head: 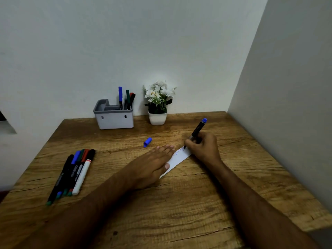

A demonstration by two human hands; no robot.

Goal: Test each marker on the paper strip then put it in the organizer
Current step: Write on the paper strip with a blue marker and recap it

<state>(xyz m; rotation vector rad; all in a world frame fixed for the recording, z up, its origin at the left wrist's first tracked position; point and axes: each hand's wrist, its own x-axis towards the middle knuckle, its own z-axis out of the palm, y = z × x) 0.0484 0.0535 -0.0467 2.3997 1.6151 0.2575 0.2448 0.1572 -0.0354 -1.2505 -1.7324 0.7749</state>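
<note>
head | loose markers [71, 175] 5 | organizer [114, 117] markers [126, 98] 4 | cap [147, 142] 1

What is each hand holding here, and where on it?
The right hand grips a blue marker low on its barrel, near the tip. The left hand holds nothing; it presses flat on the paper strip.

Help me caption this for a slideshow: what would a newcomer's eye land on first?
First, the right hand gripping a blue marker, its tip on the white paper strip, which the flat left hand pins to the wooden table. Next, the loose blue cap just beyond the left hand's fingertips. Then the row of markers at the left and the grey organizer by the wall.
</note>
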